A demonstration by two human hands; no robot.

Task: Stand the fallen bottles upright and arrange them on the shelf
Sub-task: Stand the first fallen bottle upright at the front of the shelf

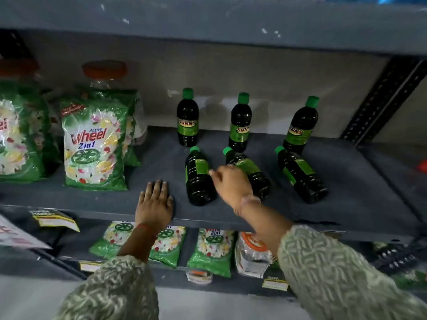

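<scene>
A grey metal shelving unit (346,192) is filling the frame, its paint chipping along the upper board (208,26). A pale wall (231,72) is showing behind it. A perforated steel upright (383,98) is slanting down the upper right. Pale floor (208,303) is showing along the bottom edge.

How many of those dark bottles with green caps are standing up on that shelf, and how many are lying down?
Standing bottles: 3, at the back: left, middle, right.
Lying bottles: 3, in front: left, middle, right.
Total: 6 bottles on the shelf.
</scene>
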